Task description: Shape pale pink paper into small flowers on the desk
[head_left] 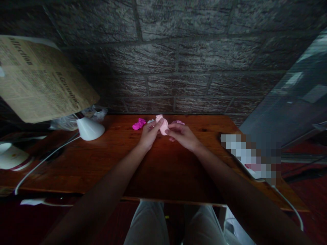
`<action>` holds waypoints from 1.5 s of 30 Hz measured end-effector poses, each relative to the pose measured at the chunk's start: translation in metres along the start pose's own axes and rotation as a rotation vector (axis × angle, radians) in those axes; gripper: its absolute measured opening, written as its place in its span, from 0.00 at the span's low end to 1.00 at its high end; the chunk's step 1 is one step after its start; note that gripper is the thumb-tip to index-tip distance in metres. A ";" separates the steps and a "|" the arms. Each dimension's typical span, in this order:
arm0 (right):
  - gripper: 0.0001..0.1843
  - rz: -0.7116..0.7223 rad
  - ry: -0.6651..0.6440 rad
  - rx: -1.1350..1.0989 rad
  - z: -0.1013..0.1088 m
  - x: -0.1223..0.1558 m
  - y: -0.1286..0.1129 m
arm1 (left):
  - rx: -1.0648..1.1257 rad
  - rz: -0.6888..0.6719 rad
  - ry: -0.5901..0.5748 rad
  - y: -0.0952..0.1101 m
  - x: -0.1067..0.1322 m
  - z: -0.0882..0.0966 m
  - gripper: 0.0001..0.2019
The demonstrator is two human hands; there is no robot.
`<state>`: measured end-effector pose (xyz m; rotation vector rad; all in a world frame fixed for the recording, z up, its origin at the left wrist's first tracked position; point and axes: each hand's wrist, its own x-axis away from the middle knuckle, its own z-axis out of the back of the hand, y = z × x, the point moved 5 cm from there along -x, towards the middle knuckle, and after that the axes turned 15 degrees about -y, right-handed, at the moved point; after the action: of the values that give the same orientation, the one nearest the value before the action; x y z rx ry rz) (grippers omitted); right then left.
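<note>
Both my hands are over the wooden table's far part, with a pale pink soft piece between them. It looks like a small folded cloth or sock, but its exact kind is unclear. My left hand grips it from the left with the thumb on its front. My right hand pinches its right edge between thumb and fingers. Left of my left hand lies a crumpled magenta piece. Just behind that hand shows a whitish piece, partly hidden. Another pink piece peeks out behind my right hand.
A lamp with a newsprint shade and white base stands at left, its cord crossing the table. A white paper cup is at far left. A blurred-out device with a cable lies at right. A stone wall closes the back.
</note>
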<state>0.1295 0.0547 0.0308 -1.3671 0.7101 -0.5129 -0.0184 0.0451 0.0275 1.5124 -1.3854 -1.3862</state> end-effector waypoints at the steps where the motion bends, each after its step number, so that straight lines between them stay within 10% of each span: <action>1: 0.13 0.003 -0.001 0.001 0.000 0.000 0.000 | -0.008 -0.012 0.004 0.000 0.000 0.000 0.25; 45: 0.08 -0.096 -0.121 -0.082 -0.013 0.002 0.000 | -0.168 -0.061 -0.071 0.003 0.001 -0.002 0.29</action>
<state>0.1216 0.0443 0.0303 -1.5012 0.5743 -0.4774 -0.0173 0.0432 0.0308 1.4182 -1.2394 -1.5669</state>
